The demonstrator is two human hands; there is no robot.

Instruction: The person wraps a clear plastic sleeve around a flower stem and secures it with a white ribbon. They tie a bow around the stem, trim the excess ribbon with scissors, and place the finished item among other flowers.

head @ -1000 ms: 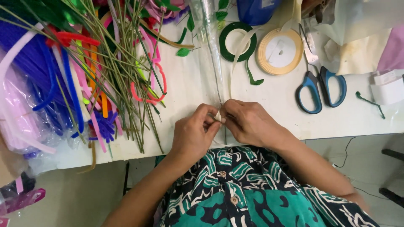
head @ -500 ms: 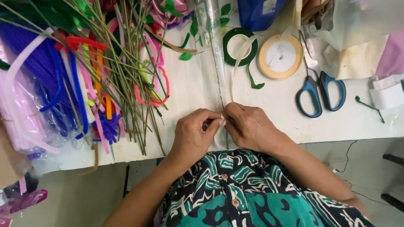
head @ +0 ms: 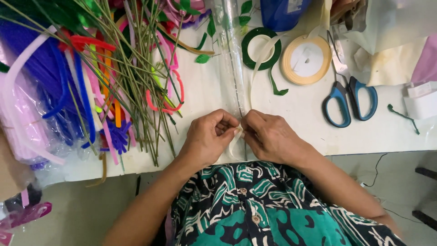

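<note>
White table (head: pixel 291 127), edge toward the wearer; grey floor below it on both sides, with a thin cable on the floor at right. Far left of the table: a heap of pipe cleaners (head: pixel 54 86), purple, blue, pink, orange and red, partly in clear plastic. Just right of them, a loose spread of green stems (head: pixel 136 91) fanning toward the table edge, with a few green leaves (head: pixel 202 58) near their upper end. Centre: a clear sleeve (head: pixel 232 59) running from the far edge down to the hands, a thin stem inside it. Right of that, a green tape roll (head: pixel 260 48) beside a cream tape roll (head: pixel 306 60); a cream tape strip (head: pixel 259 64) trails from the rolls toward the hands. Further right, blue-handled scissors (head: pixel 348 98), lying closed, then pale paper and a white box at the far right edge. Left hand (head: pixel 210 136) and right hand (head: pixel 269 135) meet at the near table edge, knuckles up. Fingers of both are pinched together on the strip end, which loops pale between them, at the lower end of the sleeve's stem.
</note>
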